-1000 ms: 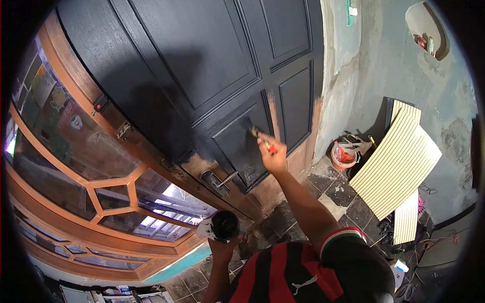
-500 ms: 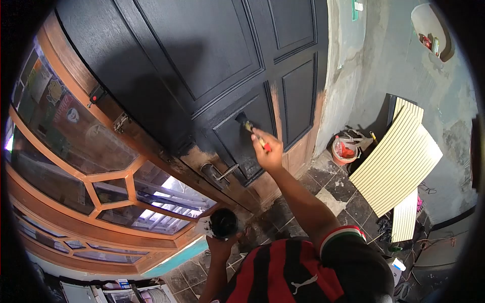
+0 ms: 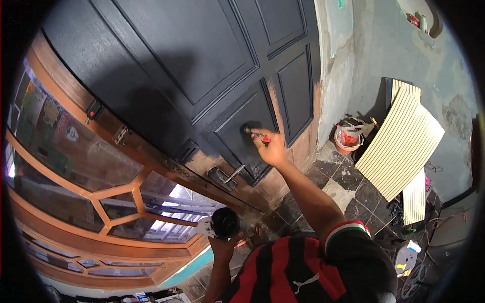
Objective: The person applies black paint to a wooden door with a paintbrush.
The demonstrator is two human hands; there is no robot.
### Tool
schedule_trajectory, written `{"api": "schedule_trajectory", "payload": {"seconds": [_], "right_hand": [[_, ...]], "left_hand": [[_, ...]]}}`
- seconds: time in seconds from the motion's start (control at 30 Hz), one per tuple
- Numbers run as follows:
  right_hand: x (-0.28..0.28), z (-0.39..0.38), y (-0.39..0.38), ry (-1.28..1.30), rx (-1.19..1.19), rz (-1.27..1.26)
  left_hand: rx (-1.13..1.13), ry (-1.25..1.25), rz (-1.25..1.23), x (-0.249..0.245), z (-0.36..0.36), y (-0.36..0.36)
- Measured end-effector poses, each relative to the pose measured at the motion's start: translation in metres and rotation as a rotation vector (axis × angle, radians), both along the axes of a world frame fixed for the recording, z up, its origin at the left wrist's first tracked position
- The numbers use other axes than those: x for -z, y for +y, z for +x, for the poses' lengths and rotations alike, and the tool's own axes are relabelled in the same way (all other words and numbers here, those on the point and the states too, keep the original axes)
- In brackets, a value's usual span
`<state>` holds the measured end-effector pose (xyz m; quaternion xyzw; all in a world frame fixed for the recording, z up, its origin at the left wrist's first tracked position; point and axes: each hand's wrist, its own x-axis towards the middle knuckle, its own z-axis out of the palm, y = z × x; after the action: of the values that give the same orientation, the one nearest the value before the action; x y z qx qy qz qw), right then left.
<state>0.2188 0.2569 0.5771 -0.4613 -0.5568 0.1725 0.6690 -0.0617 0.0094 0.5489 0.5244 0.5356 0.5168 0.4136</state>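
Left hand (image 3: 221,248) grips paint can (image 3: 226,222), black paint inside, held low near the window frame (image 3: 101,194). Right hand (image 3: 273,150) closed on brush (image 3: 251,131), bristles on door (image 3: 202,60) lower panel, above handle (image 3: 228,177). Red bucket (image 3: 346,140) in wall corner, contents unclear; tiled floor (image 3: 348,177) open beside it.

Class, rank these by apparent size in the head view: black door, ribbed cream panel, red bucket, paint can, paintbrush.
1. black door
2. ribbed cream panel
3. red bucket and paint can: alike; can nearer, so unranked
4. paintbrush
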Motion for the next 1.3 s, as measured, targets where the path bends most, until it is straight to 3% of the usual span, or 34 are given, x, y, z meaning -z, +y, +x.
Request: {"api": "schedule_trajectory", "payload": {"seconds": [0.13, 0.2, 0.27, 0.37, 0.4, 0.53, 0.6, 0.7, 0.8, 0.87, 0.97, 1.07, 1.2, 1.23, 1.3], "right_hand": [[0.014, -0.017, -0.020, 0.270, 0.013, -0.054], [0.052, -0.015, -0.039, 0.329, -0.068, -0.409], [0.157, -0.011, -0.033, 0.163, -0.059, -0.440], [0.165, -0.014, -0.024, 0.061, 0.057, -0.526], [0.152, -0.018, -0.025, 0.050, 0.106, -0.569], [0.008, -0.026, -0.019, 0.179, 0.084, -0.233], [-0.022, -0.024, -0.007, 0.499, 0.019, -0.038], [-0.020, -0.012, 0.004, 0.932, -0.244, 0.047], [0.058, -0.021, 0.008, 1.113, -0.178, -0.104], [0.135, -0.023, 0.010, 0.979, 0.077, -0.201], [0.151, -0.012, 0.007, 0.539, 0.570, -0.616], [0.101, -0.019, 0.033, 0.559, 0.474, -0.314], [-0.055, -0.019, 0.015, 1.028, 0.093, 0.098], [-0.067, -0.018, 0.014, 1.162, 0.016, 0.168], [-0.034, -0.016, 0.018, 1.182, -0.087, 0.207]], "left_hand": [[0.057, -0.018, -0.045, -0.010, -0.007, 0.010], [0.058, -0.021, -0.056, -0.002, -0.016, 0.016], [0.072, 0.086, -0.079, -0.002, -0.027, 0.017], [0.098, 0.046, -0.069, -0.011, -0.031, 0.027], [0.101, -0.002, -0.068, -0.013, -0.034, 0.026], [0.127, -0.007, -0.097, 0.003, -0.053, 0.034], [0.161, -0.021, -0.085, 0.002, -0.059, 0.038], [0.178, -0.004, -0.091, -0.002, -0.068, 0.040], [0.198, 0.030, -0.093, -0.003, -0.082, 0.041], [0.196, 0.057, -0.084, -0.001, -0.090, 0.042], [0.175, 0.081, -0.057, 0.000, -0.097, 0.043], [0.186, 0.040, -0.051, 0.001, -0.098, 0.044], [0.185, 0.023, -0.138, 0.017, -0.107, 0.049], [0.188, 0.031, -0.151, 0.016, -0.108, 0.049], [0.224, 0.077, -0.121, 0.008, -0.102, 0.050]]}}
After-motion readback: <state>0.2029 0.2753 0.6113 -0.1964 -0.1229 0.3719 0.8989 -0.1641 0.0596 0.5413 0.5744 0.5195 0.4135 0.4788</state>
